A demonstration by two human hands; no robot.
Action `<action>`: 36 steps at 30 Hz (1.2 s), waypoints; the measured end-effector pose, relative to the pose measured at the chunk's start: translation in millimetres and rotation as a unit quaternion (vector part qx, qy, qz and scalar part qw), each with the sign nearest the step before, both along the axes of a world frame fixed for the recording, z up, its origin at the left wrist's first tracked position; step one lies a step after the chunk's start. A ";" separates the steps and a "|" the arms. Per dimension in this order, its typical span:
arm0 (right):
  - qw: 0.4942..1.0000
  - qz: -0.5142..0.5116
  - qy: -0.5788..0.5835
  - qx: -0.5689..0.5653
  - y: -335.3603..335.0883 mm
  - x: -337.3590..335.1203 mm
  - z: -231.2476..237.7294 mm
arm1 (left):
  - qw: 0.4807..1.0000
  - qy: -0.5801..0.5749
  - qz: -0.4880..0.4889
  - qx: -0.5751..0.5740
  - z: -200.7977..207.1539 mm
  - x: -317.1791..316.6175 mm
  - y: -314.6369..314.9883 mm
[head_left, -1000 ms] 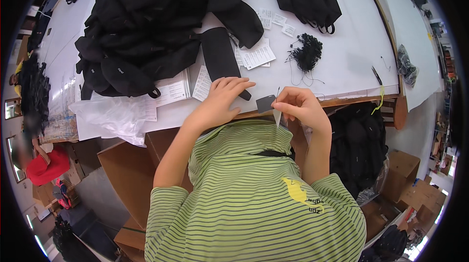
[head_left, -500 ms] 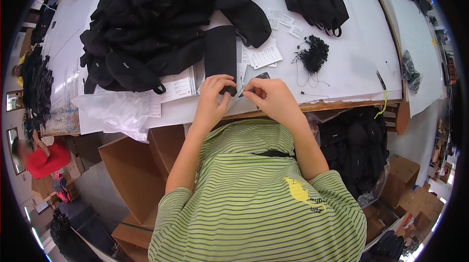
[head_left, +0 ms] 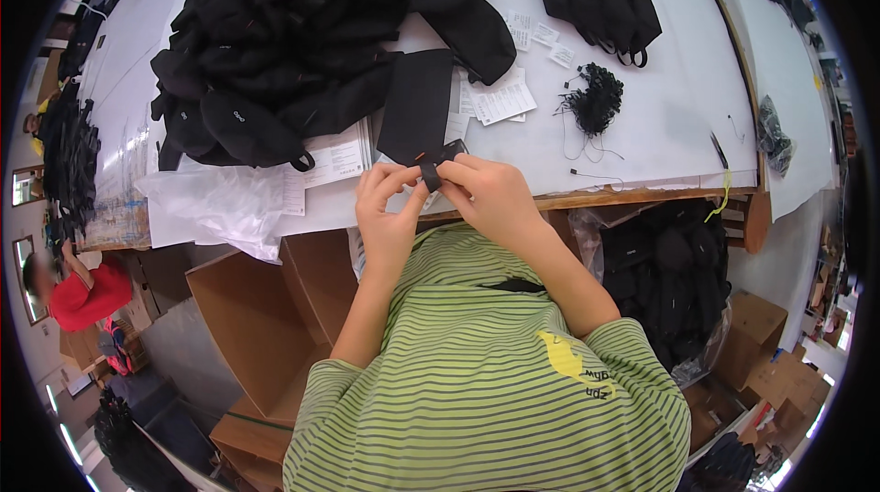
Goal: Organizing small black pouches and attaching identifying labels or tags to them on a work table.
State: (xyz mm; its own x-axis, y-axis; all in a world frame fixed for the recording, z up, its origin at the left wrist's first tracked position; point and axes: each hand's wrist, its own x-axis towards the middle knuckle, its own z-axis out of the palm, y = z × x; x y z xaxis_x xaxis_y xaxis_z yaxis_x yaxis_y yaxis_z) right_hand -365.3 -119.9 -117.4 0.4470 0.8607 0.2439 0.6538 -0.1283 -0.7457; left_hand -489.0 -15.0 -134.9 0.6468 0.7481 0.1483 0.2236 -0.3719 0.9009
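Observation:
A flat black fabric pouch (head_left: 414,107) lies at the table's front edge, its short end toward me. From that end a black strap loop (head_left: 430,176) sticks up between my fingertips. My left hand (head_left: 385,217) is closed, thumb and forefinger pinching the loop from the left. On its other side my right hand (head_left: 495,194) is also closed in a pinch at the loop. Just beyond the right fingers shows a small dark hang tag (head_left: 452,151), partly hidden; whether its cord is in my fingers cannot be made out.
A big heap of black pouches (head_left: 275,52) covers the left. Several pouches (head_left: 596,6) lie in a row at back right. Nearby are a tangle of black tag cords (head_left: 594,98), white printed slips (head_left: 502,99), thread snips (head_left: 720,151) and a clear plastic bag (head_left: 215,203). Below stands an open carton (head_left: 243,318).
My right hand has moved left to the pouch's end, meeting my left hand. The loop now stands up between the fingers, and the pouch's near end has shifted slightly left.

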 end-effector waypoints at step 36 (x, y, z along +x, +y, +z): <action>0.829 -0.054 0.551 0.079 -25.8 7.2 29.2 | 0.984 -0.061 -0.073 -0.149 55.7 2.9 -18.5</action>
